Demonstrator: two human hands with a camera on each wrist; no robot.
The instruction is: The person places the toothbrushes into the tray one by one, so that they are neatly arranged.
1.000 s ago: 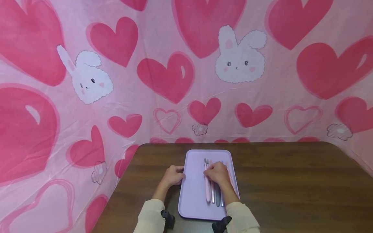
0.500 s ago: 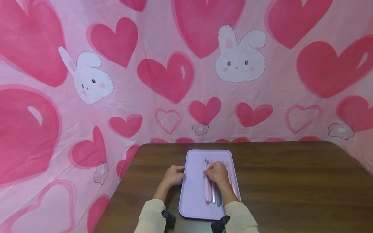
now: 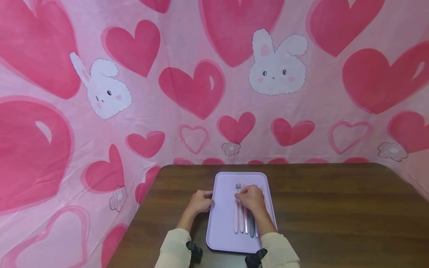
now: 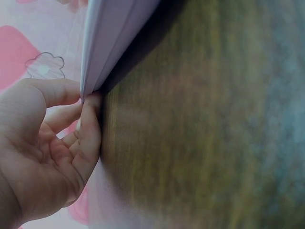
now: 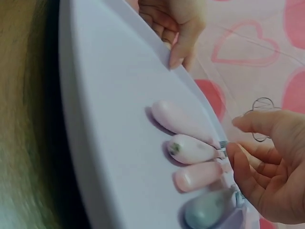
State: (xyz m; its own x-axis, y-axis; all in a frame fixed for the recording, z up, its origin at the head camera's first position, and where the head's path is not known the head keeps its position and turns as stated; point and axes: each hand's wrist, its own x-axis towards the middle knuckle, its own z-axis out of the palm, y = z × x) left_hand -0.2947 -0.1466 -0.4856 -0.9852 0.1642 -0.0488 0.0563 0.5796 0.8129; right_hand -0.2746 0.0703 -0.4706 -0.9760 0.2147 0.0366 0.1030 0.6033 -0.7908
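A lavender tray lies on the table with several toothbrush-like sticks side by side, handles toward me and small grey heads away. My left hand pinches the tray's left rim between thumb and fingers; the left wrist view shows the rim between them. My right hand is over the upper part of the row, hiding several heads. Two pink toothbrushes lie at the row's left, the outermost pink toothbrush and its neighbour. In the right wrist view my right thumb is apart from the fingertips, which touch near the brush necks.
Right of the two pink ones lie a pale handle, a dark grey-green handle and further handles partly under my wrist. The brown wooden table extends around the tray. A pink heart-and-rabbit cloth hangs behind.
The outermost pink toothbrush has shifted left, showing a gap beside the second one. My right fingertips have moved slightly up the row. The left hand stays at the rim.
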